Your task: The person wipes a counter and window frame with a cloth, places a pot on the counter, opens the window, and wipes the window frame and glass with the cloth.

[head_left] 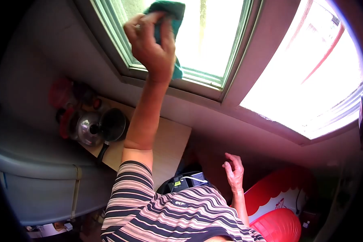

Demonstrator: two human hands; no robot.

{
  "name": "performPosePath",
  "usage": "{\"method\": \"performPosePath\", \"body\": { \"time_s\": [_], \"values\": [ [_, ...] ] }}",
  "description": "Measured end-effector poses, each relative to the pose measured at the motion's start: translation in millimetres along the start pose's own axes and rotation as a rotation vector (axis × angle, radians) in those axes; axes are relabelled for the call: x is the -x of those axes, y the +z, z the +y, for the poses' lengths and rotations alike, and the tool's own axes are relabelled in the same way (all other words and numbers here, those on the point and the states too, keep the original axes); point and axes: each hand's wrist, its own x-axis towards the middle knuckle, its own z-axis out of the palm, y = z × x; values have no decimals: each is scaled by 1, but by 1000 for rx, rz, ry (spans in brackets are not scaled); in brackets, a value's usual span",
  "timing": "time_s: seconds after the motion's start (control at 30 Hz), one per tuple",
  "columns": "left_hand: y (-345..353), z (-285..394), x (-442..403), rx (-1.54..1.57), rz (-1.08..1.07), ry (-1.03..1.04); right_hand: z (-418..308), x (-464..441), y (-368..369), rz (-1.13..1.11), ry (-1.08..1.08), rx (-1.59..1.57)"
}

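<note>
My left hand (151,44) is raised against the window pane (207,36). Its fingers are closed on a green cloth (171,10), which shows above the fingers and hangs below beside the wrist. A ring sits on one finger. The window frame (181,86) runs just under the cloth. Down at my side, my right hand (234,172) is held in the air with its fingers loosely bent and apart. Nothing shows in it, and it touches nothing I can see.
A wooden board or tabletop (171,141) lies below the window, with a pan (113,124) and a shiny lid (88,129) on it. A grey bin-like container (48,189) stands at left. Red-and-white items (276,201) lie at lower right. A second bright window (306,72) is at right.
</note>
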Motion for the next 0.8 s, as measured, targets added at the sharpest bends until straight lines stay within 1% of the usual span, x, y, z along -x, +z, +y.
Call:
{"method": "performPosePath", "body": {
  "time_s": [0.07,0.13,0.2,0.27,0.3,0.33,0.37,0.4,0.43,0.6,0.63,0.7,0.73,0.8],
  "values": [
    [-5,7,20,-44,-133,63,2,4,2,12,-7,-12],
    [-17,12,63,-35,-324,157,2,7,3,-12,15,12],
    [-38,20,93,-6,-518,209,4,9,3,-2,-5,4],
    [-49,5,115,-45,-513,187,5,8,-2,-14,-30,64],
    [-55,-2,112,-121,-494,198,7,7,-5,-24,-96,106],
    [-62,-17,111,-146,-521,132,6,8,-9,-13,-96,108],
    [-67,-27,103,-174,-503,94,4,10,-13,-4,-68,103],
    [-68,-35,96,-199,-487,11,3,10,-16,7,-44,95],
    [-68,-41,85,-171,-441,11,3,11,-18,17,-47,91],
    [-37,-65,15,-141,-118,128,16,23,-17,70,8,67],
    [-30,-63,-6,-215,-73,168,17,23,-15,73,8,62],
    [-13,-49,-41,-195,29,134,18,25,-11,38,22,56],
    [0,-47,-57,-174,106,173,19,25,-8,40,27,56],
    [19,-26,-76,-74,190,218,18,23,-3,17,-27,98]
  ]
}}
